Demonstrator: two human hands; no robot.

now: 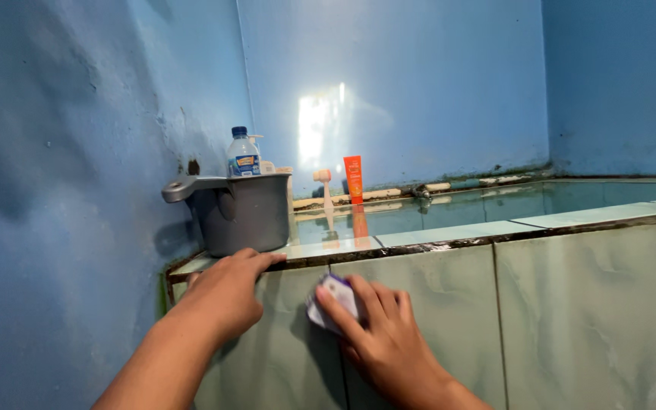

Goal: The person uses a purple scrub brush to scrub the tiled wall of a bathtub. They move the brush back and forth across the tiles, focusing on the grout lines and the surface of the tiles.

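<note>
Two bare hands work at the front of a pale green tiled water basin (571,304) set against blue walls (419,76). The left hand (225,292) lies flat and open, fingers spread, its fingertips resting on the tiled rim of the basin just below one grey plastic dipper (241,212); it holds nothing. The right hand (377,334) presses one small crumpled white-and-purple pad or sachet (332,300) against the vertical tile face just under the rim, near a grout line; the fingers lie over it and pin it to the tile rather than closing around it.

On the rim there is one dipper with a long handle pointing left. Behind it stands one clear plastic bottle (244,156) with a blue cap and blue label. Further right, along the back ledge by the wall, stand one orange tube (353,179), upright on its cap, and one small pale brush-like item (324,186), too small to name surely. The water in the basin mirrors the tube and the wall.
</note>
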